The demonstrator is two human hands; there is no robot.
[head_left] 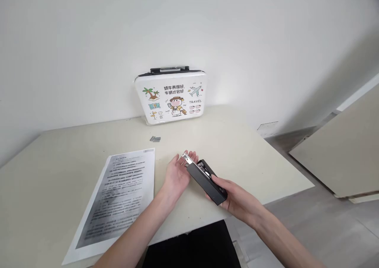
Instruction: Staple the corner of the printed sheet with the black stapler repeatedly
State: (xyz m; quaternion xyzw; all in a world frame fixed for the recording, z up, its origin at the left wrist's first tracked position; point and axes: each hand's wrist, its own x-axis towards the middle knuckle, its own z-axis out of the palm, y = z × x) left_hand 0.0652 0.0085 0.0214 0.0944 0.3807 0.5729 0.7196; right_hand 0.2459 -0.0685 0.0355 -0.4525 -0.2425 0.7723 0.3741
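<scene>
A black stapler (205,184) is tilted above the front part of the table, its top part swung away from its base so the silvery metal inside shows. My right hand (238,200) is closed around its rear end, with the thumb on top. Under the stapler's metal front end lies my left hand (177,176), palm up with fingers spread. Whether the left fingers touch the metal I cannot tell. Several short strips of staples (155,139) lie in a small pile on the table, beyond my left hand.
A printed sheet of paper (148,183) lies left of my hands on the pale table (237,137). Against the wall leans a white carrying case (160,116) with cartoon pictures and a black handle. A pale panel (340,157) stands at the right, beyond the table's edge.
</scene>
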